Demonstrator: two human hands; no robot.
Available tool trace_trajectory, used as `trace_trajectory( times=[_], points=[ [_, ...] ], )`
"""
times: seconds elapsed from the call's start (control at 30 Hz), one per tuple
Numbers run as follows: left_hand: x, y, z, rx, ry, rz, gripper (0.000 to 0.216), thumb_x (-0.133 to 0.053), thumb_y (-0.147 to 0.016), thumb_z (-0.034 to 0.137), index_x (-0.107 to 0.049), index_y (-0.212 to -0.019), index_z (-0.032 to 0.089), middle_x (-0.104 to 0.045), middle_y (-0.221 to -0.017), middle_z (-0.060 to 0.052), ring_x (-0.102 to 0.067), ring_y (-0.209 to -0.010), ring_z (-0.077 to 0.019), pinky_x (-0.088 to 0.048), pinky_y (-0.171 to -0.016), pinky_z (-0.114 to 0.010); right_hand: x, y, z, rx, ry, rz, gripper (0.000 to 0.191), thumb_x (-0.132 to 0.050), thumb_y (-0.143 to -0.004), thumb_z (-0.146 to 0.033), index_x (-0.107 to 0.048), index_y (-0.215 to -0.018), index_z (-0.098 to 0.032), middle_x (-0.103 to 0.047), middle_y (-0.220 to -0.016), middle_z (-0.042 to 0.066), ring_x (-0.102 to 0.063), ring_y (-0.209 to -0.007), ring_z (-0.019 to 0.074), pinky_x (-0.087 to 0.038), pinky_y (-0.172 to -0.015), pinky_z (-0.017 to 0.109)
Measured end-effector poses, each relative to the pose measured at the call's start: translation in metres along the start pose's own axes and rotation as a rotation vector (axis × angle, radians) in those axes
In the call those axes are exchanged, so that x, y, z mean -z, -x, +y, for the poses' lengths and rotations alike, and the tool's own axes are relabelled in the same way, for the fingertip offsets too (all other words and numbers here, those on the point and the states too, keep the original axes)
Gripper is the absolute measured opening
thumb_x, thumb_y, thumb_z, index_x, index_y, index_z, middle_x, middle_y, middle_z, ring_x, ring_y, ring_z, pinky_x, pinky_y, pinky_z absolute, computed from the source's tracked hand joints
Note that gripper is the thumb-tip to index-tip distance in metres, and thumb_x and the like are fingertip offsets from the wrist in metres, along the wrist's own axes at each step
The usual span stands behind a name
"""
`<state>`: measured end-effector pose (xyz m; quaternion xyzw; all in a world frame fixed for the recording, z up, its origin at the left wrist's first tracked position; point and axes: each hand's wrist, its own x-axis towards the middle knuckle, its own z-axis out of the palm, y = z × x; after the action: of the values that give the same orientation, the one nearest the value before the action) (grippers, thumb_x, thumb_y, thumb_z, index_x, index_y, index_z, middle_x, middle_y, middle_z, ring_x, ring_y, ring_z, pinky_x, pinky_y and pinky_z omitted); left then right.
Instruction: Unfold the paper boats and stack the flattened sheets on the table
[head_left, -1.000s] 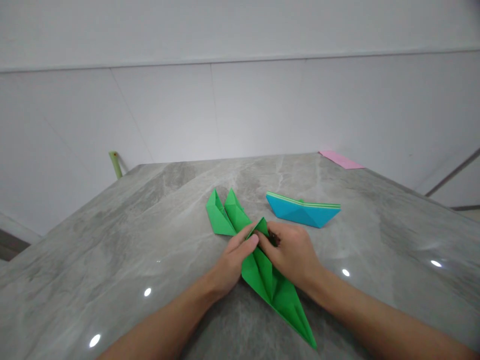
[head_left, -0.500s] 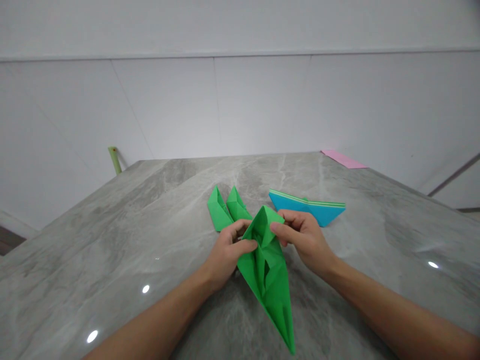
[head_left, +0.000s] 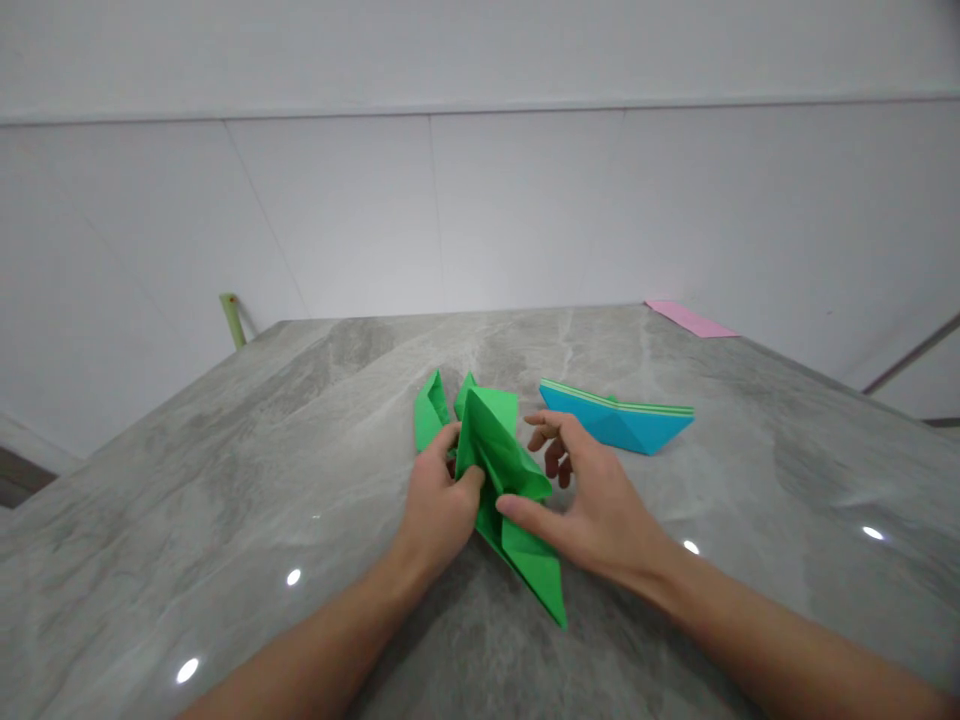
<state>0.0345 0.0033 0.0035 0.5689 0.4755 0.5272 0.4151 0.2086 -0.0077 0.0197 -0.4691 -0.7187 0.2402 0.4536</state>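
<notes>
A folded green paper piece is held above the table, its upper end gaping and its lower tip pointing down toward me. My left hand pinches its left side, the thumb pressing into the fold and the other fingers partly hidden behind it. On the right side, my right hand is open: its fingers are spread and curled beside the paper, while the thumb lies over the paper's front. Just beyond my left hand stands a small green paper boat. A second green shape beside it is mostly covered by the held paper.
A blue paper boat with green and white striped edges stands right of my hands on the grey marbled table. Pink paper lies at the far right edge. A light green handle-like object leans at the far left. Behind is a white wall.
The green paper has swung left and up, and its lower tip is now nearer the middle. My right hand has released its pinch on the upper right corner and spread its fingers.
</notes>
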Motion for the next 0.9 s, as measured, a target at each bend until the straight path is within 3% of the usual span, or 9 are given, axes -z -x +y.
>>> trace_trajectory(
  times=[0.07, 0.13, 0.17, 0.3, 0.4, 0.6, 0.77, 0.9],
  points=[
    [0.001, 0.001, 0.001, -0.032, -0.053, 0.023, 0.038, -0.051, -0.067, 0.006, -0.065, -0.101, 0.017, -0.068, -0.084, -0.001, -0.062, -0.073, -0.0165, -0.049, -0.066, -0.027, -0.003, 0.001, 0.000, 0.009, 0.103, 0.005, 0.045, -0.072, -0.072, -0.034, -0.060, -0.112, -0.017, -0.064, -0.093, 0.006, -0.057, -0.071, 0.0179, -0.047, -0.064, 0.032],
    [0.002, 0.002, 0.000, -0.040, -0.058, 0.015, 0.041, -0.054, -0.070, 0.008, -0.064, -0.108, 0.018, -0.069, -0.088, -0.003, -0.065, -0.077, -0.0185, -0.050, -0.065, -0.027, -0.003, -0.001, 0.005, -0.031, 0.114, -0.001, 0.017, -0.058, -0.079, -0.026, -0.065, -0.092, -0.017, -0.065, -0.082, 0.005, -0.058, -0.070, 0.0184, -0.046, -0.064, 0.032],
    [0.003, 0.003, 0.000, -0.042, -0.053, 0.006, 0.039, -0.056, -0.072, 0.010, -0.064, -0.109, 0.018, -0.069, -0.089, -0.004, -0.066, -0.079, -0.0196, -0.051, -0.064, -0.027, -0.003, -0.003, 0.009, -0.062, 0.095, -0.007, 0.013, -0.053, -0.080, -0.023, -0.064, -0.083, -0.018, -0.065, -0.078, 0.005, -0.059, -0.069, 0.0189, -0.046, -0.063, 0.032],
    [0.004, 0.001, 0.002, -0.032, 0.052, -0.036, 0.029, -0.065, -0.079, 0.025, -0.069, -0.108, 0.018, -0.072, -0.097, -0.007, -0.068, -0.091, -0.0231, -0.054, -0.071, -0.030, 0.002, -0.011, 0.022, -0.168, -0.045, -0.063, 0.021, -0.053, -0.082, -0.031, -0.068, -0.075, -0.018, -0.070, -0.075, 0.004, -0.063, -0.071, 0.0223, -0.048, -0.064, 0.033],
    [0.004, -0.003, 0.003, 0.064, 0.242, -0.051, 0.028, -0.070, -0.080, 0.034, -0.074, -0.103, 0.017, -0.075, -0.097, -0.008, -0.069, -0.097, -0.0254, -0.055, -0.082, -0.034, 0.008, -0.017, 0.025, -0.268, -0.228, -0.152, 0.028, -0.061, -0.081, -0.042, -0.072, -0.073, -0.018, -0.072, -0.072, 0.004, -0.066, -0.070, 0.0237, -0.051, -0.065, 0.034],
    [0.005, -0.010, 0.003, 0.320, 0.533, -0.093, 0.038, -0.085, -0.064, 0.035, -0.076, -0.095, 0.016, -0.078, -0.083, -0.007, -0.073, -0.081, -0.0245, -0.056, -0.080, -0.036, 0.022, -0.028, 0.027, -0.456, -0.682, -0.255, 0.027, -0.080, -0.065, -0.042, -0.075, -0.070, -0.016, -0.073, -0.068, 0.004, -0.069, -0.065, 0.0204, -0.053, -0.066, 0.032],
    [0.007, -0.009, 0.001, 0.254, 0.351, -0.170, 0.035, -0.086, -0.066, 0.031, -0.074, -0.095, 0.016, -0.078, -0.095, -0.006, -0.072, -0.081, -0.0193, -0.056, -0.078, -0.030, 0.018, -0.025, 0.028, -0.510, -0.674, -0.201, 0.030, -0.079, -0.067, -0.045, -0.075, -0.074, -0.017, -0.072, -0.068, 0.004, -0.068, -0.063, 0.0205, -0.054, -0.063, 0.033],
    [0.009, -0.009, -0.001, 0.276, 0.232, -0.196, 0.038, -0.084, -0.065, 0.025, -0.070, -0.099, 0.016, -0.076, -0.097, -0.007, -0.071, -0.082, -0.0202, -0.056, -0.077, -0.032, 0.012, -0.019, 0.022, -0.400, -0.523, -0.158, 0.031, -0.073, -0.072, -0.048, -0.071, -0.070, -0.017, -0.069, -0.065, 0.003, -0.063, -0.060, 0.0178, -0.050, -0.060, 0.030]
  ],
)
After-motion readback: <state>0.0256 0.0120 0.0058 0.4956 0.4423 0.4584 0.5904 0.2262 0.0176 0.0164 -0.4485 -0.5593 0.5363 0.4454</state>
